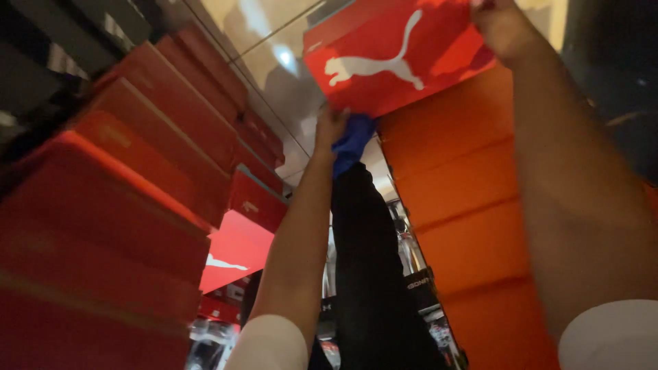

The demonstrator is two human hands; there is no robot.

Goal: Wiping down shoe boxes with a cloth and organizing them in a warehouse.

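Observation:
Both my arms reach up to a red shoe box with a white leaping-animal mark, held high overhead. My left hand grips the box's lower corner, and a blue cloth bunches against its fingers. My right hand holds the box's upper right edge; its fingertips are cut off by the frame's top. A black garment hangs down from under the blue cloth, between my two arms.
A tall stack of red boxes leans along the left. An orange stack of boxes rises on the right, close behind the held box. A glossy ceiling panel is above. Shelves with goods show low in the middle.

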